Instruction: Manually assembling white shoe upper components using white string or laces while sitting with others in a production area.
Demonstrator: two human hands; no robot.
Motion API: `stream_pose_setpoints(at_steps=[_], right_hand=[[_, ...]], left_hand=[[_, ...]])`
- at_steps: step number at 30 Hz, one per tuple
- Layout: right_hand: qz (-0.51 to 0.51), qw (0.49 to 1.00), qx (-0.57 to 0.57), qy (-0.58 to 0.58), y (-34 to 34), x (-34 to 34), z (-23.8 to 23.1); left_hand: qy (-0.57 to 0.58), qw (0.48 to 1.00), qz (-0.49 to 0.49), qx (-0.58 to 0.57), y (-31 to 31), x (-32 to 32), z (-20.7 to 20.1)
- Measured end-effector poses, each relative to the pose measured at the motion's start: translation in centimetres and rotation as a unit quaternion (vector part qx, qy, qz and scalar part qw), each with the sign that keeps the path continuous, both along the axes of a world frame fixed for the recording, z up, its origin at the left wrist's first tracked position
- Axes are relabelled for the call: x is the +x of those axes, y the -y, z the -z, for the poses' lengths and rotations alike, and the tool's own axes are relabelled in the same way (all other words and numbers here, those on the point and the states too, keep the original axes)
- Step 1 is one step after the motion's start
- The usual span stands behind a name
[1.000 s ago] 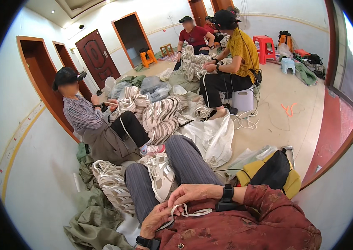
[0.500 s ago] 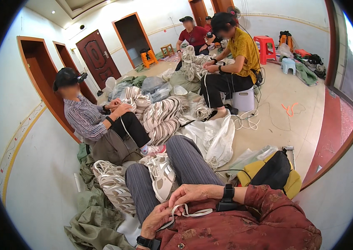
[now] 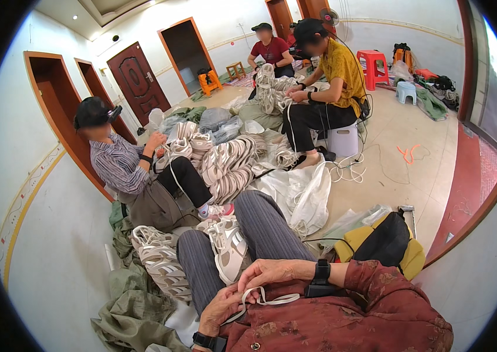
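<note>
A white shoelace (image 3: 281, 301) loops between my hands in front of my red shirt. My left hand (image 3: 223, 305) pinches it, fingers bent close together. From the right, my right hand (image 3: 265, 272) meets the left one with its fingertips closed on the same lace. Where the fingers meet, the exact grip is partly hidden. A beige and white sneaker (image 3: 227, 247) rests between my thighs, just beyond the hands. Beside my left leg stands a stack of similar sneakers (image 3: 160, 261).
A large pile of sneakers (image 3: 231, 167) lies ahead. One person (image 3: 121, 161) sits at left, another in yellow (image 3: 342, 70) beyond, a third in red (image 3: 272, 51) farther back. A yellow and black bag (image 3: 386, 243) sits at my right, green cloth (image 3: 134, 311) at my left.
My hands and the lace look nearly unchanged. The person at left has raised their hands and lifted a lace. The person in red has shifted their arms.
</note>
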State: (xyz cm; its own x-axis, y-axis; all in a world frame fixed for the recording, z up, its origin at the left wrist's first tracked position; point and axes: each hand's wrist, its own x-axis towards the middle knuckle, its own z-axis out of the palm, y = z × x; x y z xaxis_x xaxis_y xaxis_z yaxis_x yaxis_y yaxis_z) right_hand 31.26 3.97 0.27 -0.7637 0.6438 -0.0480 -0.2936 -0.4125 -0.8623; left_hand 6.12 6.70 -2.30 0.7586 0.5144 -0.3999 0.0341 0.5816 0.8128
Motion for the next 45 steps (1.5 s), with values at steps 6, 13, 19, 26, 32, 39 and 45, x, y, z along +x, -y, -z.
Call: stream_pose_setpoints(at_steps=[6,13,19,26,32,39,45], right_hand=[[-0.002,0.999,0.044,-0.007,-0.6,-0.1,1.1],[0.005,1.0,0.028,0.001,-0.2,0.0,0.3],[-0.002,0.999,0.05,-0.008,-0.9,-0.2,1.7],[0.001,1.0,0.02,-0.001,0.0,-0.2,-0.1],[0.006,1.0,0.013,-0.004,0.2,0.2,-0.4],[-0.002,1.0,-0.011,0.013,0.1,0.1,-0.6],[-0.013,0.999,0.03,-0.009,-0.7,-0.2,1.2]], left_hand=[[0.009,1.0,0.003,0.016,0.3,0.3,-0.5],[0.013,1.0,0.0,0.007,0.4,0.5,-0.7],[0.01,1.0,-0.001,0.011,0.6,0.8,-1.4],[0.012,1.0,-0.002,-0.001,0.2,-0.1,-0.3],[0.019,1.0,0.009,0.003,0.1,0.3,-0.4],[0.02,1.0,0.011,0.02,0.3,0.4,-0.4],[0.004,1.0,0.014,0.01,0.1,0.1,-0.4]])
